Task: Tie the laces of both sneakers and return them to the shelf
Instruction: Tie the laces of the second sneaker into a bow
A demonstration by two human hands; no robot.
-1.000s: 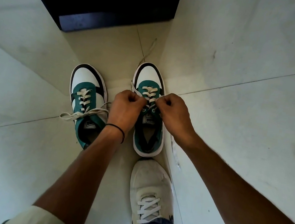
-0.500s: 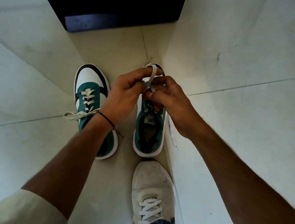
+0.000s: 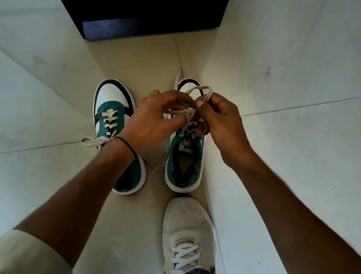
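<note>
Two white, green and black sneakers stand side by side on the tiled floor, toes pointing away from me. The left sneaker [image 3: 111, 113] has its cream laces in a bow, one loop trailing left. Both hands work above the right sneaker [image 3: 184, 160]. My left hand [image 3: 154, 121] pinches one strand of its cream lace [image 3: 201, 89]. My right hand [image 3: 220, 124] holds a loop of that lace raised above the toe. My left forearm hides the heel of the left sneaker, and my fingers hide the right sneaker's upper eyelets.
A dark, blocky piece of furniture [image 3: 133, 2] stands on the floor just beyond the sneakers. My own foot in a worn white sneaker [image 3: 187, 230] rests directly behind the right sneaker. Pale floor tiles [image 3: 300, 153] spread out on both sides.
A second ago both fists pulled the lace tight low on the right sneaker. Since then they rose, and now a loop stands in my right hand while my left fingers have spread around a strand.
</note>
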